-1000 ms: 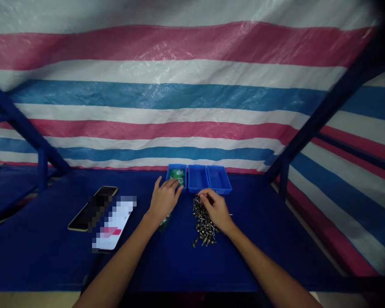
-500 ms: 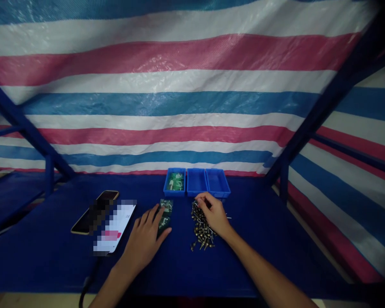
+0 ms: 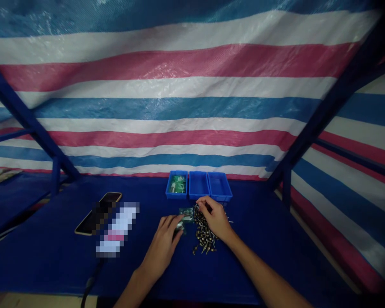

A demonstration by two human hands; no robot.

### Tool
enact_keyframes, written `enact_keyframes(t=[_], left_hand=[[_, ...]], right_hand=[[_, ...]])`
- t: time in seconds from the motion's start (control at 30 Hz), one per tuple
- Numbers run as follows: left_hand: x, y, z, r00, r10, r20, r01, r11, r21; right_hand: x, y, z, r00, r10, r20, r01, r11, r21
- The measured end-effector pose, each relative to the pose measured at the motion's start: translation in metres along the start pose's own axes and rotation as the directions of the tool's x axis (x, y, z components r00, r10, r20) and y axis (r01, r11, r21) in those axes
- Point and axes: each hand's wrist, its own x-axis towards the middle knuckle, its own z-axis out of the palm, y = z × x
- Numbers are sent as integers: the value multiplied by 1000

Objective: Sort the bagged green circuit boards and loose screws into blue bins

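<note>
On bench, spread left hand likely steadies bags by screws for short reach; can't tell right hand's grip

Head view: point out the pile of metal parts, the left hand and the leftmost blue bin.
Pile of metal parts (image 3: 204,234), head view, middle of heap.
Left hand (image 3: 163,241), head view, back of hand.
Leftmost blue bin (image 3: 176,196), head view, front wall.

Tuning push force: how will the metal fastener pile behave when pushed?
The fastener pile probably spreads, since pieces lie loose on the blue tabletop. Some may snag where they overlap. Strays might roll in arcs: slim shanks, wider heads.
</note>
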Motion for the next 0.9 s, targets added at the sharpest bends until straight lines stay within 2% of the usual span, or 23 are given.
enact_keyframes(t=[0.1,0.23,0.33,0.43,0.53,0.63,0.77,0.9], left_hand=[[12,7,2,999,-34,19,35,997,-68],[49,15,4,996,-89,3,87,959,-270],[81,13,15,987,-160,-16,130,856,-500],[100,6,34,984,-180,-4,135,753,-644],[103,0,44,984,-172,-39,103,740,-664],[97,-3,42,986,-141,-86,54,768,-638],[91,-3,37,993,-119,-9,86,766,-638],[90,-4,43,989,-142,28,126,745,-655]], right_hand=[[0,-3,-1,1000,-10,19,10,1000,-5],[0,-9,-3,999,-44,5,44,999,10],[2,-7,-3,998,-53,-29,53,998,27],[3,1,-1,999,12,-45,-9,999,50],[5,10,0,998,55,-40,-51,994,92],[5,13,1,997,54,-61,-46,992,119],[5,13,0,992,72,-108,-56,987,150],[6,13,0,990,102,-96,-83,980,181]])
